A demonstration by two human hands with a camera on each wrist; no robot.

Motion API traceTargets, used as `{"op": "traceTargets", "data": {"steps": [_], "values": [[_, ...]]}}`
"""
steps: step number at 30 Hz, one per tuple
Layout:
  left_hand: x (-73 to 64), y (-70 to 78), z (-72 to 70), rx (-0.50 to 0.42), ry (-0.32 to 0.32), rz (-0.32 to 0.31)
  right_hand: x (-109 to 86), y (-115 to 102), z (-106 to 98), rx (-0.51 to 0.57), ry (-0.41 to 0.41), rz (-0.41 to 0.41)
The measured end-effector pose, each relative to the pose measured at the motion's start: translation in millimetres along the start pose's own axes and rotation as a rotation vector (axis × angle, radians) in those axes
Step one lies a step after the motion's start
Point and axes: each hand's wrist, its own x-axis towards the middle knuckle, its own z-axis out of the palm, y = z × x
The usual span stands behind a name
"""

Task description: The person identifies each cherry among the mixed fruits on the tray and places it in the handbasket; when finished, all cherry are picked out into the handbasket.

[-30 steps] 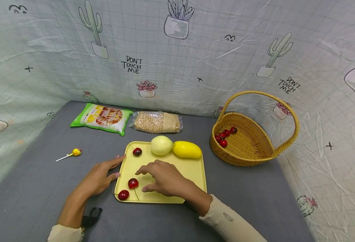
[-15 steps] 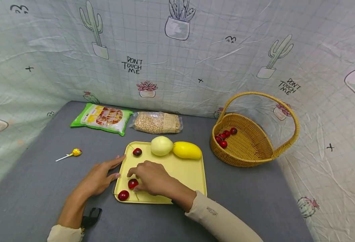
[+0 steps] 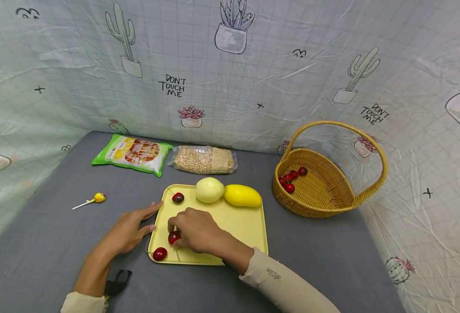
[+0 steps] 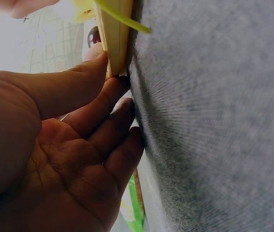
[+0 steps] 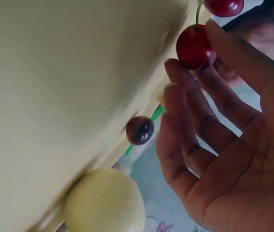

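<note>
My right hand (image 3: 194,230) pinches a dark red cherry (image 5: 193,47) between thumb and fingertips over the left part of the yellow tray (image 3: 230,228). The cherry's green stem shows in the right wrist view. My left hand (image 3: 125,230) rests at the tray's left edge, its thumb and straight fingers touching the rim, as the left wrist view shows. A second cherry (image 3: 160,254) lies in the tray's near left corner. Another, darker cherry (image 3: 178,198) sits near the far left corner. At the tray's far side lie a pale round fruit (image 3: 209,190) and a yellow oblong fruit (image 3: 243,195).
A wicker basket (image 3: 324,208) with a tall handle stands to the right, several cherries (image 3: 290,188) inside. Behind the tray lie a green snack bag (image 3: 133,154) and a clear bag of grains (image 3: 202,159). A lollipop (image 3: 99,198) is on the left, a black object (image 3: 119,281) by the left wrist.
My right hand has moved left to the cherry, and its fingers have closed round it. The cherry has shifted slightly right. The left hand has stayed at the tray's edge.
</note>
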Motion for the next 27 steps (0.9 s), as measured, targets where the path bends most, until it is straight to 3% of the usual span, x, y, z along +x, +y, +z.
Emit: {"op": "traceTargets", "data": {"steps": [27], "values": [[0.8, 2.4, 1.7, 0.008, -0.027, -0.037, -37.9, 48, -33, 0.096, 0.4, 0.024]]}}
